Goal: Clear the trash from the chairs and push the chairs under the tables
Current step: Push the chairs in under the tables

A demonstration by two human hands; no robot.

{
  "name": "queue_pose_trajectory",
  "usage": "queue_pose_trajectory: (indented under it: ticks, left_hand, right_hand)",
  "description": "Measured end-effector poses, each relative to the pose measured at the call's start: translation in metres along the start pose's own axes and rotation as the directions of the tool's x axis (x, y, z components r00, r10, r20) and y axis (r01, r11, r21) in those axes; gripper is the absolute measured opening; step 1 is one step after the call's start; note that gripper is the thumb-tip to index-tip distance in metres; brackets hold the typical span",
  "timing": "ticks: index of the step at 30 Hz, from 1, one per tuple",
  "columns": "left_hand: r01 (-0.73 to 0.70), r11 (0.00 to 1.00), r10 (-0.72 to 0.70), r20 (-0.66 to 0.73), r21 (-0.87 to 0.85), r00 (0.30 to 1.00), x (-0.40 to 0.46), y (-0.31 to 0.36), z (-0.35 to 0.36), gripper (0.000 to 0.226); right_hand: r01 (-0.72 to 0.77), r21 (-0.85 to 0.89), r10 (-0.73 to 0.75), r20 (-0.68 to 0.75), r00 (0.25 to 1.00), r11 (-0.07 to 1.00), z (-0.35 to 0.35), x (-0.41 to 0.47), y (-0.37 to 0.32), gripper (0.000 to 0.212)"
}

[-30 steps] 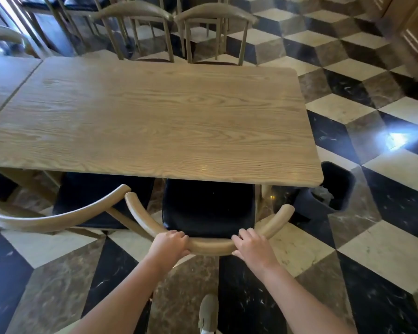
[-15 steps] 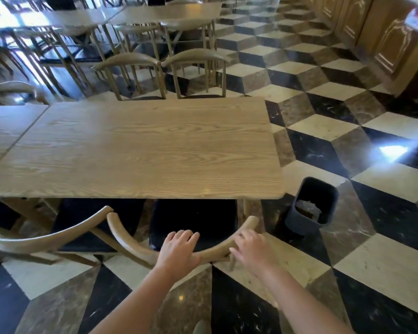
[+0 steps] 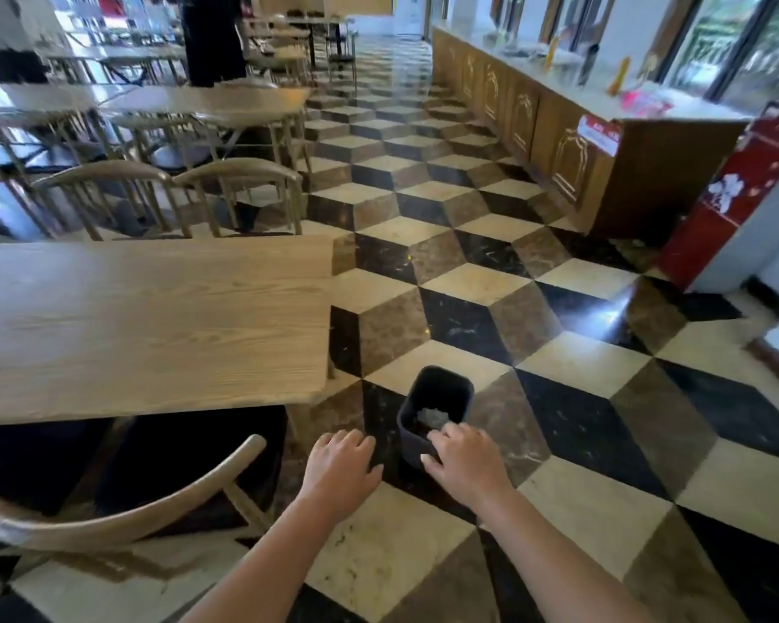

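Both hands have come off the chair's curved backrest (image 3: 122, 510) since half a second ago, and the view has swung to the right, so the small dark trash bin (image 3: 437, 413) now sits near the middle of the picture. That wooden chair stands at lower left, its black seat (image 3: 190, 460) tucked beneath the wooden table (image 3: 154, 326); the backrest's long axis runs from lower left up to the right, its free tip pointing toward the table corner. Left hand (image 3: 340, 472) hangs over the tiled floor (image 3: 581, 361) just right of the chair, fingers loosely bent, holding nothing. Right hand (image 3: 464, 463) hovers at the bin's near rim, fingers relaxed and slightly spread; whether it touches the rim is unclear. Crumpled pale trash (image 3: 431, 416) lies inside the bin, which stands upright on the floor beside the table's corner.
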State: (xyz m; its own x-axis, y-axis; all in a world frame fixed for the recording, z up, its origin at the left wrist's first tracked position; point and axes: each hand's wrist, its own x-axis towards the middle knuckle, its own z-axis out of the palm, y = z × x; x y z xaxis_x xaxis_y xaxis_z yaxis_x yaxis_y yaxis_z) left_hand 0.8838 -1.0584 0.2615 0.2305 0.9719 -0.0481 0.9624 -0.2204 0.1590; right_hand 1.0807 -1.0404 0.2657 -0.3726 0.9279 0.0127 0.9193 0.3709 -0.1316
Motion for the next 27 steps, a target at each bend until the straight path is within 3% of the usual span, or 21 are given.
queue_pose_trajectory:
  ticks: [9, 19, 27]
  left_hand:
    - [-0.157, 0.988, 0.157, 0.067, -0.001, 0.985, 0.122, 0.124, 0.004, 0.04]
    - [-0.252, 0.968, 0.251, 0.107, -0.007, 0.962, 0.326, 0.259, -0.015, 0.041]
    - [-0.217, 0.976, 0.211, 0.146, 0.027, 0.967, 0.446, 0.281, -0.007, 0.042]
  right_hand:
    - [-0.141, 0.009, 0.142, -0.031, 0.989, 0.99, -0.033, -0.006, 0.151, 0.038]
    - [-0.247, -0.086, 0.246, -0.02, 0.969, 0.965, -0.103, 0.071, 0.339, 0.037]
    - [-0.254, -0.049, 0.255, 0.035, 0.966, 0.966, -0.097, 0.156, 0.435, 0.036]
